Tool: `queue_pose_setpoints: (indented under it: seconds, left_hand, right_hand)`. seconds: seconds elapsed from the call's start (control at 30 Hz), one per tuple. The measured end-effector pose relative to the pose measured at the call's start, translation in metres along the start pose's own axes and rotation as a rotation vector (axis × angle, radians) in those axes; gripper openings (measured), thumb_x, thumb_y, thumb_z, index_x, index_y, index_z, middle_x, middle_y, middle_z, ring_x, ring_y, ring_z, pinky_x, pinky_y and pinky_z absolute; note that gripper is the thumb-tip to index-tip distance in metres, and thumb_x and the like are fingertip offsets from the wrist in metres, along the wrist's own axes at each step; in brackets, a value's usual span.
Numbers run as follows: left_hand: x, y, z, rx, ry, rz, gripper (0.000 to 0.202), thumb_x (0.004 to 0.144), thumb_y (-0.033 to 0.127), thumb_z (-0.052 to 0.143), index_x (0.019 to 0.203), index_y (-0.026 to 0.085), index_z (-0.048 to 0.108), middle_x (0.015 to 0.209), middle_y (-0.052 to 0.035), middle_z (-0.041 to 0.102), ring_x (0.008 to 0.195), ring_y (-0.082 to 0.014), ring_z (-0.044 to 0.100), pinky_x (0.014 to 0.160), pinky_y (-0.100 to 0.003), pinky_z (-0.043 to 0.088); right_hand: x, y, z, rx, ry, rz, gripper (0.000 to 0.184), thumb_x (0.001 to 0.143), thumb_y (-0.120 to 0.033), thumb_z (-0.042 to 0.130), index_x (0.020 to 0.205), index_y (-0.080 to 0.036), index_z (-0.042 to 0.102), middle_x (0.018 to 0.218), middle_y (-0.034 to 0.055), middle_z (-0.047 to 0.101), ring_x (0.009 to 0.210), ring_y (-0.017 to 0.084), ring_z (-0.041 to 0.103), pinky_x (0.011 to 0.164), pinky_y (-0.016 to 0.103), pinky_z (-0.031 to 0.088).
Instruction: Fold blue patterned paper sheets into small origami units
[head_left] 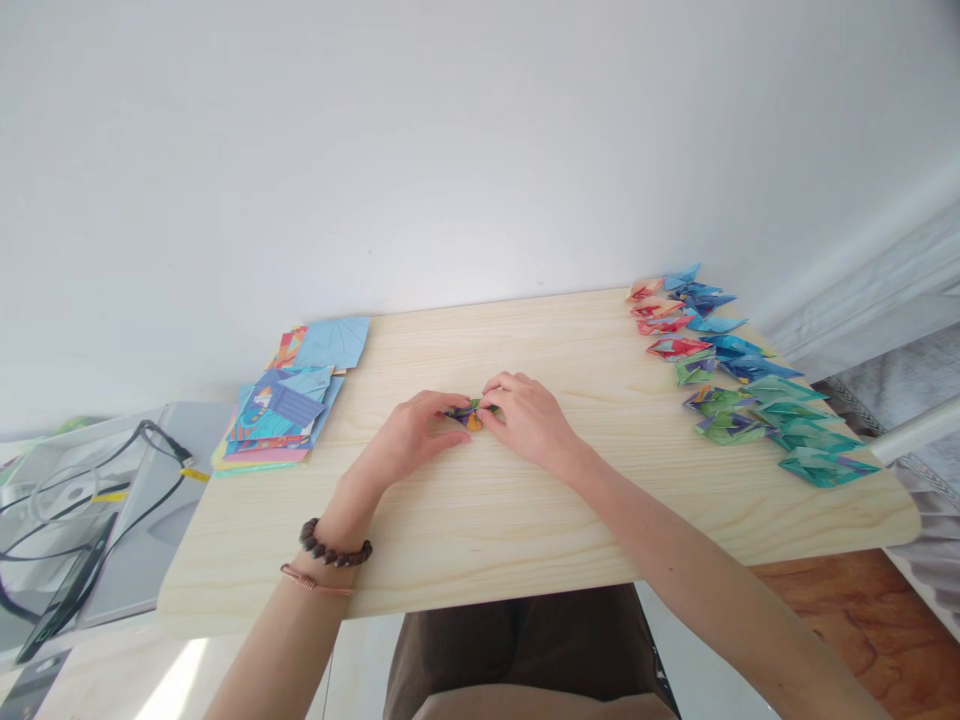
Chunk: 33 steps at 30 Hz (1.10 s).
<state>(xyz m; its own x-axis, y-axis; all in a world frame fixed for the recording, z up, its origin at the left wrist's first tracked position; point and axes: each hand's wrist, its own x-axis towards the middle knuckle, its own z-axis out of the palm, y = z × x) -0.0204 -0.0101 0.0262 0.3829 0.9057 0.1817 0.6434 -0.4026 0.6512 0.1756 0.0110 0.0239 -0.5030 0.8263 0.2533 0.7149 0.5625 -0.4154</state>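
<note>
Pinching small folded paper (471, 418) from both sides: left grip (409, 436), right grip (528, 420); colours green, purple, orange.

Creased paper on a smooth, wood-grain tabletop (525, 540).
We log folded paper for the small central piece (471, 417) and the folded pieces at right (720, 400), flat printed paper for the stack (277, 410); we read the wall (480, 150) as smooth, matt; trousers (450, 650) as ribbed cloth; beaded bracelet (337, 557) as dark, wood-like; bangle (301, 578) as copper-toned metal; cables (178, 452) as plastic-sheathed; reddish-brown floor (862, 610) as wood-look.
</note>
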Motion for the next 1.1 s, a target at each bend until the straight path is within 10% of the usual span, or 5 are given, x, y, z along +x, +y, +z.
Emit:
queue_pose_setpoints:
  seconds: [0.63, 1.1]
  left_hand:
    - [-0.004, -0.007, 0.003, -0.069, 0.08, -0.158, 0.019, 0.084, 0.035, 0.057, 0.089, 0.019, 0.066, 0.088, -0.0029, 0.07, 0.076, -0.0162, 0.062, 0.074, -0.028, 0.048]
    - [0.004, 0.0, 0.01, 0.001, 0.058, 0.083, 0.017, 0.083, 0.03, 0.06, 0.096, 0.02, 0.064, 0.099, -0.0063, 0.064, 0.092, -0.0185, 0.059, 0.085, -0.032, 0.048]
  right_hand:
    - [-0.002, 0.027, 0.002, 0.322, -0.03, -0.135, 0.016, 0.086, -0.03, 0.058, 0.086, -0.022, 0.072, 0.093, 0.0035, 0.063, 0.086, 0.016, 0.058, 0.081, 0.032, 0.045]
    - [-0.003, 0.022, -0.001, 0.19, -0.054, -0.229, 0.017, 0.089, -0.029, 0.054, 0.096, -0.022, 0.067, 0.1, 0.0049, 0.061, 0.094, 0.017, 0.056, 0.086, 0.034, 0.045]
